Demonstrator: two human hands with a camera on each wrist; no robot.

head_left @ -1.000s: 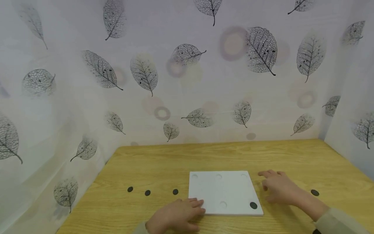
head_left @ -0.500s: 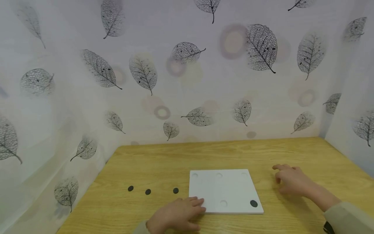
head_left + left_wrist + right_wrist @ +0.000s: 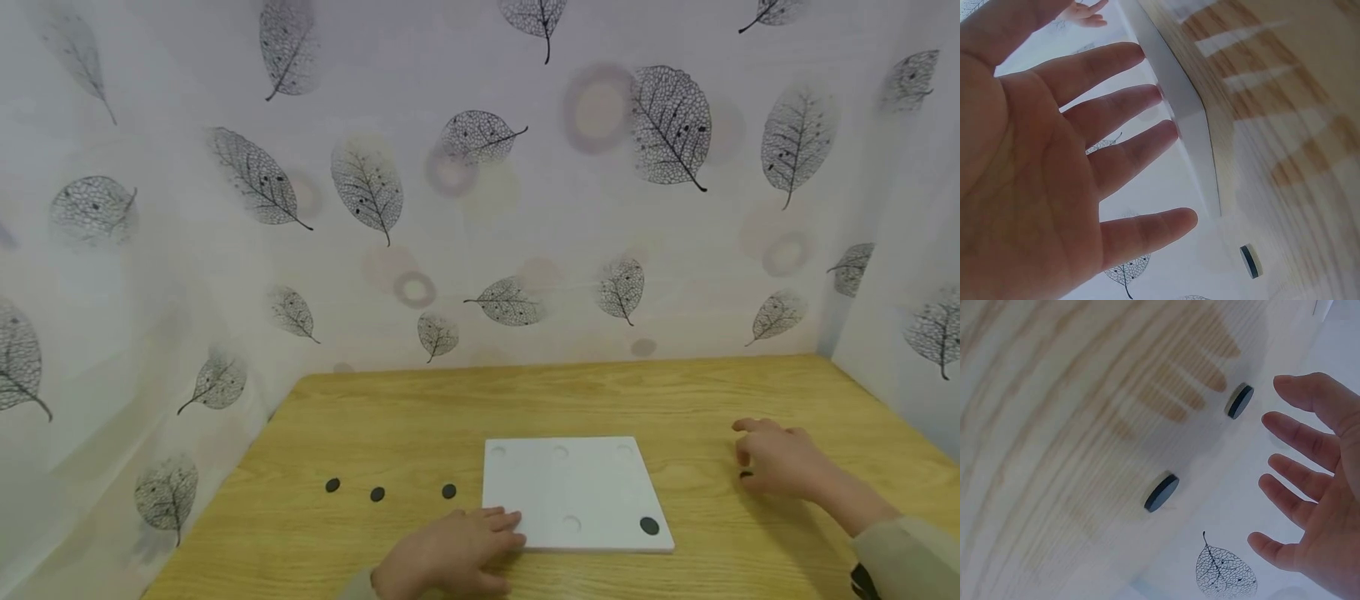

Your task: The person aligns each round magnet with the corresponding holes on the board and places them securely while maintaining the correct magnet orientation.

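Note:
A white board [image 3: 567, 487] with shallow round recesses lies on the table. One dark disc [image 3: 649, 526] sits at its near right corner. My left hand [image 3: 456, 550] touches the board's near left edge with fingers straight; in the left wrist view the fingertips [image 3: 1166, 130] meet the board's side [image 3: 1191, 122]. To the right of the board, my right hand [image 3: 787, 462] hovers over the table with loosely bent fingers and holds nothing. A dark disc [image 3: 746, 474] shows partly beneath it. In the right wrist view one disc [image 3: 1240, 401] is near the thumb and another disc [image 3: 1161, 492] farther off.
Three dark discs [image 3: 448, 491] lie in a loose row on the wooden table [image 3: 420, 408] left of the board. A pale cloth [image 3: 480, 208] printed with leaves stands behind the table and along both sides.
My right hand has moved right, away from the board, and now covers the spot where a disc showed earlier. The left hand and board have stayed in place.

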